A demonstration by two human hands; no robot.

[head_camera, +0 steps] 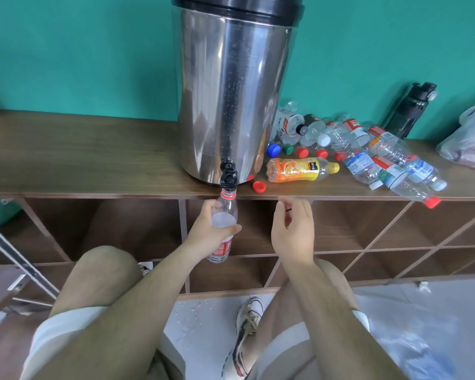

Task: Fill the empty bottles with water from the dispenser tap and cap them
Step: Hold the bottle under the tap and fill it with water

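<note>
1. Sneaker (247, 333) at 6 o'clock in my feed, white with dark trim, on a wet pale floor between bare knees.
2. I see the left hand (209, 229) wrapped round the clear bottle (225, 209), which stands upright with its mouth just under the tap (228, 176). Its red label has white writing I cannot read.
3. At 3 o'clock of that bottle and apart from it, the right hand (292, 231) hovers with loosely curled fingers. A red speck shows between them, and I cannot tell if it holds a cap.
4. The black tap juts from the foot of the steel dispenser (231, 91), which stands on the wooden shelf top (80, 154).
5. At 3 o'clock of the tap lie a loose red cap (259, 186) and an orange drink bottle (299, 169) with a yellow cap. Its label print is too small to read.
6. Toward 2 o'clock lies a heap of empty bottles (368, 149) with red-white and blue-white labels, all illegible.
7. Behind them a black flask (410, 111) stands at the teal wall.
</note>
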